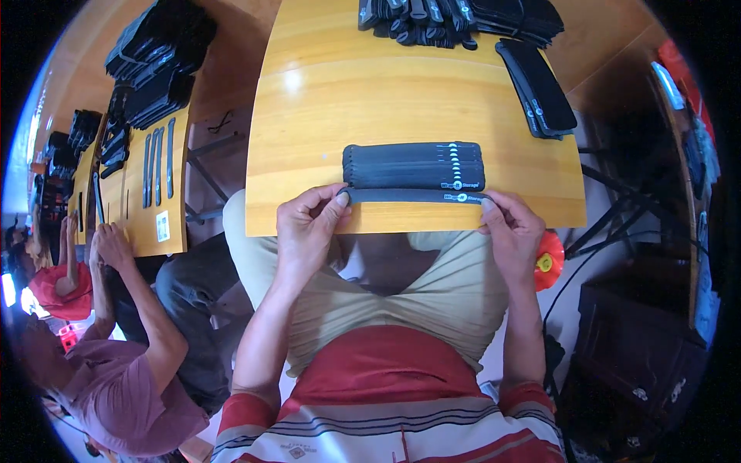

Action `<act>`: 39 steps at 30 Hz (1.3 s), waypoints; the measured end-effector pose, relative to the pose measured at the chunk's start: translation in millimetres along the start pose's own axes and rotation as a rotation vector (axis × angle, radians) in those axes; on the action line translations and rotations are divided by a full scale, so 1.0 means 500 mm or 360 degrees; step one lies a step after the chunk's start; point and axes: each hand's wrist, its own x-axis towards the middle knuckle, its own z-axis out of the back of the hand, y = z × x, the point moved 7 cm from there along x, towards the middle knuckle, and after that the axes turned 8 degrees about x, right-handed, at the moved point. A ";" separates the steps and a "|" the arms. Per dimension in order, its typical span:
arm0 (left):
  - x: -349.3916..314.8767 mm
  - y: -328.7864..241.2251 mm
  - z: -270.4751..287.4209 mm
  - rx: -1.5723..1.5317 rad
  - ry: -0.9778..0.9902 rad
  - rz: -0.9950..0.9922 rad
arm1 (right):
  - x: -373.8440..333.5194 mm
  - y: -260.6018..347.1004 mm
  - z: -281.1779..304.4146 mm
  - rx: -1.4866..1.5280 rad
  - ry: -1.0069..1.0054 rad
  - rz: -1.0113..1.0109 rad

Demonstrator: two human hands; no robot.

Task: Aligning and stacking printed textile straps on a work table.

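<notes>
A black strap [409, 196] with a white print is stretched level between my two hands, close to the table's near edge. My left hand [307, 224] pinches its left end between thumb and fingers. Its right end is pinched by my right hand [513, 228]. Just beyond lies a fanned row of several matching black straps [401, 163], overlapping one another with their prints lined up toward the right. The strap I hold is right along the near side of that row.
The wooden table [309, 100] bears a heap of black straps [417, 19] at its far edge and a flat strap stack [536, 89] at far right. Leftward, a co-worker [123, 370] handles straps at another table [171, 208]. A red round object [548, 261] is beside my right forearm.
</notes>
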 end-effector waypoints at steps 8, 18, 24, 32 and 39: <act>0.032 0.013 0.003 0.0447 -0.0037 -0.0004 | 0.012 -0.009 0.001 -0.0102 -0.0020 -0.0086; 0.031 0.004 0.008 0.0618 -0.0026 0.0028 | 0.027 -0.008 -0.001 -0.0153 0.0003 -0.0045; 0.034 -0.006 0.004 0.0701 0.0039 0.0056 | 0.030 -0.003 -0.001 -0.0221 0.0012 -0.0062; 0.040 -0.009 0.002 0.0755 0.0066 0.0049 | 0.038 -0.008 0.000 -0.0322 0.0037 -0.0062; 0.044 -0.014 -0.001 0.0774 0.0074 -0.0015 | 0.044 -0.003 -0.004 -0.0374 0.0050 -0.0053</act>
